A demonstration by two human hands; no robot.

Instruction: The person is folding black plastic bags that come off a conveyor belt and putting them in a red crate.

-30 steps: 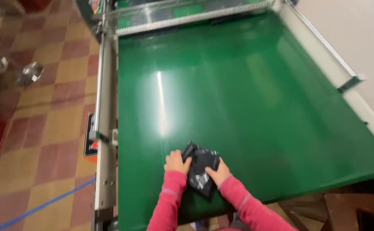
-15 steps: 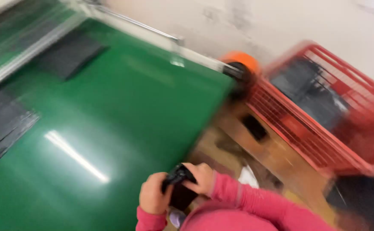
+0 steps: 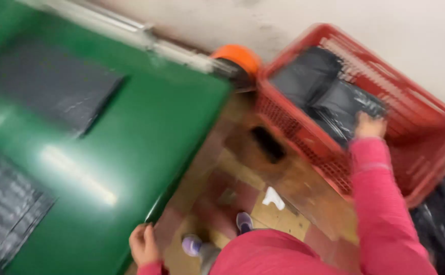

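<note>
A: Compared with a second ago, we have swung right. Back then both our hands pressed a small black bag on the middle of the green table; now the table fills only the left half of the view, and a red basket that was out of sight stands on the floor at the upper right.

B: Half a second ago we still held the bag in both hands near our chest. Now the hands are well apart, aren't they?

A: Yes. Our right hand has gone out over the near rim of the basket and lies on a black plastic bag inside it. The fingers rest against the bag's near edge; the blur hides whether they grip it or only touch it, so we cannot tell.

B: And that bag sits where?

A: In the basket, just beyond the right hand, lapping against another dark bag further in toward the wall.

B: The left hand?

A: It has dropped to the near corner of the table, at the bottom of the view, fingers curled loosely and holding nothing.

B: Anything else new?

A: Two dark flat bags lie on the table at the left, an orange round part shows at the table's far corner, and a scrap of white paper lies on the tiled floor between table and basket, near our shoes.
</note>
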